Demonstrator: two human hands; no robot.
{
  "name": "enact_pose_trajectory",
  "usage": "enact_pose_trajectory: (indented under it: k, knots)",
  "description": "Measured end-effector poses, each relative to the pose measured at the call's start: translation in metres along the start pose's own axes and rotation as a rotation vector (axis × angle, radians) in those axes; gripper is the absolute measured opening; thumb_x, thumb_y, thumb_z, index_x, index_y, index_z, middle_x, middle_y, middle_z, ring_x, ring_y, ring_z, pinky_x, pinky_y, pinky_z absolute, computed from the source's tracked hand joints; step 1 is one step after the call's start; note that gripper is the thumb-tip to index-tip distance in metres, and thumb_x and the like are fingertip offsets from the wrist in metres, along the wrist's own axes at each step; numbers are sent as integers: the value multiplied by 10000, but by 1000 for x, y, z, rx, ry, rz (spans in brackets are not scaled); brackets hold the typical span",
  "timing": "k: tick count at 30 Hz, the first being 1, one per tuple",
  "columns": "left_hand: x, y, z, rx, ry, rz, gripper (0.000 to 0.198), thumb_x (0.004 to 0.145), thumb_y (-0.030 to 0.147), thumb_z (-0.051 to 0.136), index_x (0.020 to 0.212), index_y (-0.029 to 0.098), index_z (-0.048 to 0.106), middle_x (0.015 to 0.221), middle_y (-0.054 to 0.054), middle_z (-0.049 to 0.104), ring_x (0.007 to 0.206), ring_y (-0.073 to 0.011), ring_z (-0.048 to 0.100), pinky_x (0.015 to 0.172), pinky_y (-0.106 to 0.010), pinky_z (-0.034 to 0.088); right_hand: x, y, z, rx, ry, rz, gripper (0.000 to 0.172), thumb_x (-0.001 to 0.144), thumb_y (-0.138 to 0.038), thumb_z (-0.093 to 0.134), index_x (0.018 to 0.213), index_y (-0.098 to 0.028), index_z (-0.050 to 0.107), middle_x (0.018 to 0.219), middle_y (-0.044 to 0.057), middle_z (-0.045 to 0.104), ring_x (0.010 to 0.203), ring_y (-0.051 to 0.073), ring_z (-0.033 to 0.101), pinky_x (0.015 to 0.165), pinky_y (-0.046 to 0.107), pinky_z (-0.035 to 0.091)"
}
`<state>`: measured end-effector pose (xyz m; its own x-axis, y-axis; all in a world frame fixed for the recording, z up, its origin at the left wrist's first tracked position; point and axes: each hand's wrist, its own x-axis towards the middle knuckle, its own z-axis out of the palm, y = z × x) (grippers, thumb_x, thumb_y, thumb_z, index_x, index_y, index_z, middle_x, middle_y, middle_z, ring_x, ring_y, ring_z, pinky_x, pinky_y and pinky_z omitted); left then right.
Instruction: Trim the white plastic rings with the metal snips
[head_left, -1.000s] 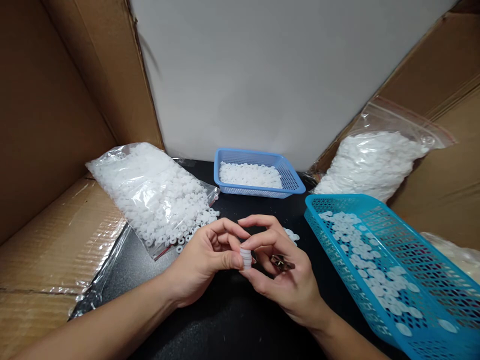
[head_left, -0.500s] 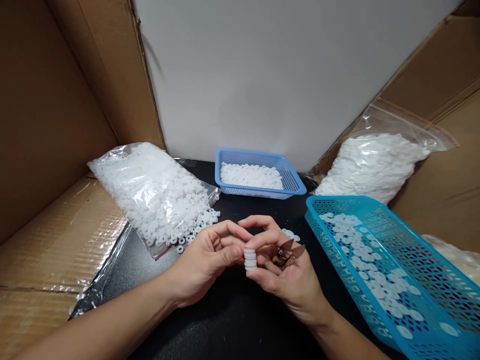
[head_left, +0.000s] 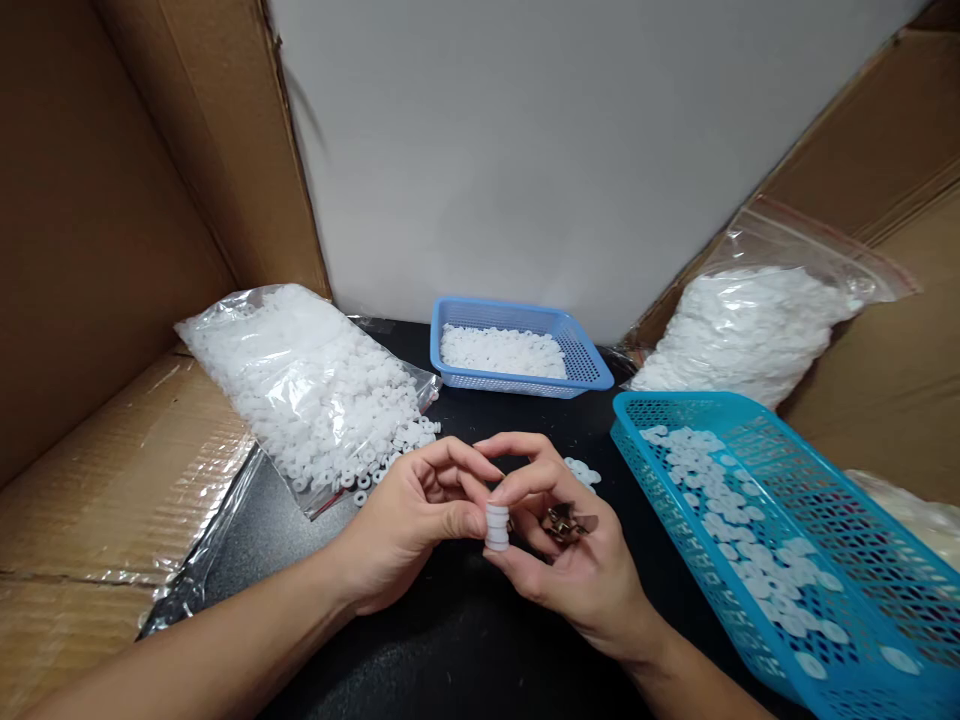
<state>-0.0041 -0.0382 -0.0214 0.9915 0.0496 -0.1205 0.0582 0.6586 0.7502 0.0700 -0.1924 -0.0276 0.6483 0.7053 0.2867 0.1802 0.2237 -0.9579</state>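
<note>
Over the black table top [head_left: 420, 650], both my hands meet around a short stack of white plastic rings [head_left: 496, 526]. My left hand [head_left: 409, 525] pinches the stack from the left with thumb and curled fingers. My right hand [head_left: 570, 550] closes on it from the right with thumb below and forefinger on top. Tucked in the right palm is a small metal clip-like tool [head_left: 566, 520], which I cannot make out clearly.
An open bag of white rings [head_left: 300, 380] lies at the left, some spilled by its mouth. A small blue basket [head_left: 581, 355] of white parts stands behind. A teal basket [head_left: 825, 520] of white discs tilts at the right, below another full bag [head_left: 750, 330]. Cardboard walls flank the table.
The hands stay together; the ring stack has shifted slightly between the fingertips, and the metal tool in the right palm has turned a little.
</note>
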Motion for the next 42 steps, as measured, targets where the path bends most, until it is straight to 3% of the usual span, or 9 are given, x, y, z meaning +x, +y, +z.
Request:
enact_pose_trajectory:
  k: [2, 5, 10, 32, 36, 39, 42]
  knots:
    - [0, 0, 0, -31, -30, -10, 354, 668, 314, 962, 886, 142, 742, 760, -12, 776, 723, -100, 721, 707, -170, 534, 0, 1, -1, 28, 0, 30, 248, 765, -137, 799, 917, -304, 696, 1251, 5, 578, 719, 60, 635, 610, 175, 523]
    - [-2, 0, 1, -66, -70, -33, 317, 726, 301, 930, 930, 150, 740, 806, -42, 807, 781, -124, 757, 767, -197, 557, -1, 2, -3, 50, -2, 48, 248, 763, -161, 818, 918, -318, 705, 1265, -4, 578, 707, 50, 632, 630, 172, 542]
    - [-1, 2, 2, -75, -72, -33, 270, 712, 216, 936, 885, 162, 736, 795, -20, 813, 762, -118, 772, 737, -184, 572, -1, 3, -3, 63, -8, 60, 253, 761, -157, 823, 918, -322, 713, 1273, -4, 580, 749, 60, 659, 654, 168, 551]
    - [-2, 1, 1, -5, -19, -6, 311, 664, 245, 963, 852, 151, 734, 752, 5, 751, 694, -87, 707, 672, -157, 534, -3, 5, -3, 21, -29, 35, 250, 788, -144, 789, 946, -310, 689, 1304, 20, 572, 980, 138, 703, 769, 221, 597]
    - [-2, 1, 2, 98, -51, 29, 387, 668, 335, 958, 921, 157, 725, 804, -7, 751, 732, -109, 701, 720, -197, 540, -2, 7, -4, -33, -12, -36, 267, 817, -124, 735, 986, -321, 671, 1286, 20, 568, 945, 141, 716, 727, 228, 612]
    - [-4, 3, 6, 279, -28, 93, 352, 668, 248, 953, 912, 175, 710, 808, 2, 748, 756, -129, 700, 732, -218, 537, 0, 9, -6, -224, 3, -165, 328, 800, -92, 718, 1037, -316, 676, 1273, 30, 573, 801, 114, 705, 670, 238, 618]
    - [-5, 5, 9, 382, 23, 132, 225, 751, 218, 893, 902, 175, 733, 791, 1, 758, 766, -131, 710, 746, -211, 528, 2, 9, -8, -436, 32, -285, 380, 757, -51, 697, 1044, -301, 690, 1250, 48, 605, 934, 180, 712, 718, 277, 630]
